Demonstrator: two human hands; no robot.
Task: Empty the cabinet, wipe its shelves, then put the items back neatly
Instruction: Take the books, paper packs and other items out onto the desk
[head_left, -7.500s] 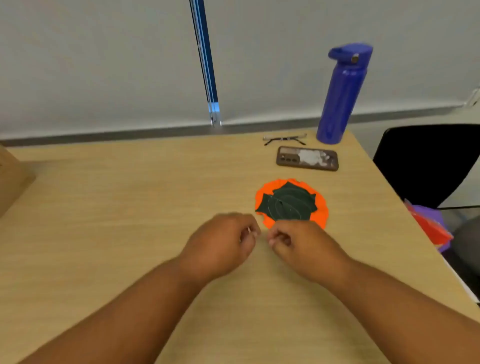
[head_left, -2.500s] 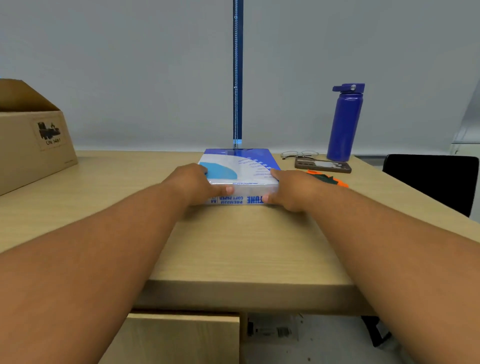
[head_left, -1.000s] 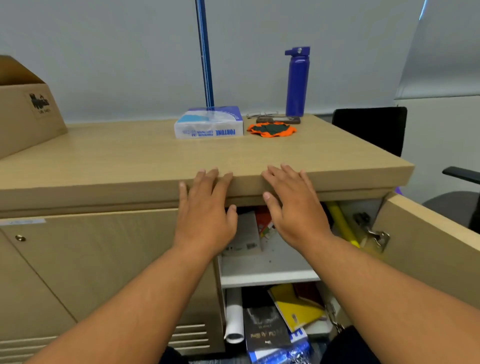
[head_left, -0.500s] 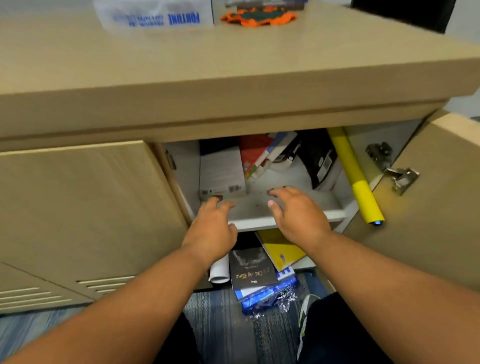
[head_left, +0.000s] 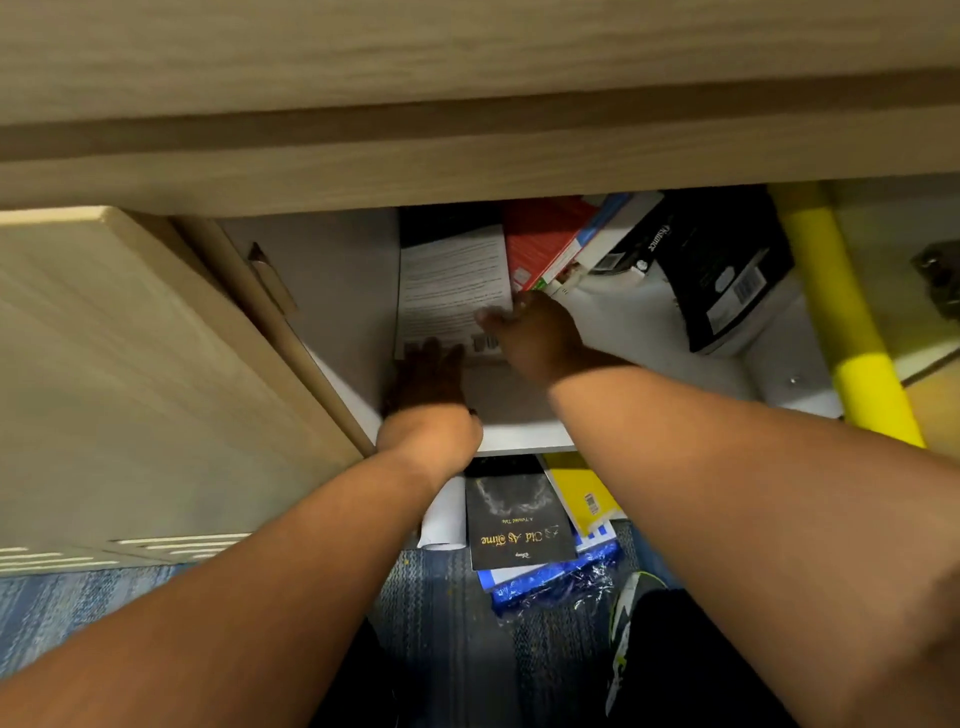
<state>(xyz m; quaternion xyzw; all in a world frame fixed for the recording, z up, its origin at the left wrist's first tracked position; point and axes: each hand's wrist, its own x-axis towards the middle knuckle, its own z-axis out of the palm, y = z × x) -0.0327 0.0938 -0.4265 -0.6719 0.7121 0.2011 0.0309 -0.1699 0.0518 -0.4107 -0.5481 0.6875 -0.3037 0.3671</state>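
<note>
- Find the white book flat on the shelf, just left of the red book.
- With left grip flat and straight-fingered on its near edge, right grip pinching the edge beside the red book, slide out level.

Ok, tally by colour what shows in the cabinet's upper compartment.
White book: 1
Red book: 1
Blue-and-white book: 1
Black package: 1
Yellow tube: 1
Total: 5; a dark shape behind the white book is unclear.
</note>
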